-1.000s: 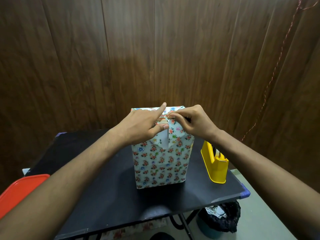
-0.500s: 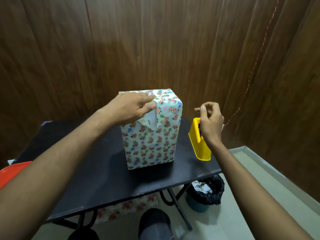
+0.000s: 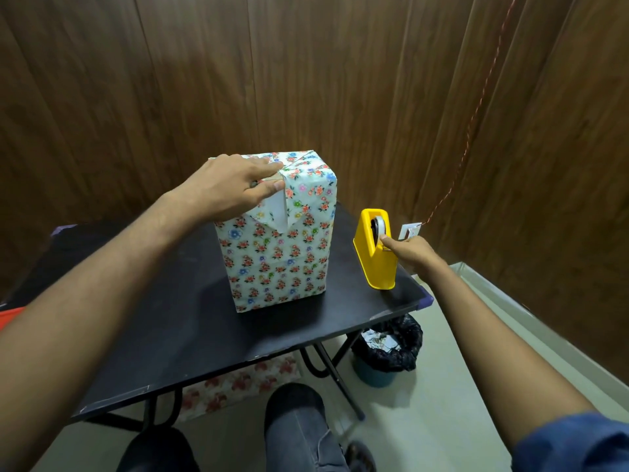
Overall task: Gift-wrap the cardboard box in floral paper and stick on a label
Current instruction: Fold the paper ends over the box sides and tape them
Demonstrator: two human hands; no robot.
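While left hand [image 3: 231, 189] flat-presses box [image 3: 279, 253] flap, right hand [image 3: 410, 253] pinches tape (table-edge dispenser [image 3: 374, 253]).

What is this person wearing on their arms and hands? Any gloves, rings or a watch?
Both hands are bare: the left hand and right hand show no gloves, rings or watch. Both forearms are uncovered. A dark blue sleeve shows on the right upper arm at the bottom corner; no sleeve shows on the left arm.

You have one wrapped box [image 3: 282, 240] and one yellow tape dispenser [image 3: 374, 253] on one black table [image 3: 177, 328], one bin [image 3: 384, 352] on the floor, and two hands: left [image 3: 228, 189], right [image 3: 412, 253].
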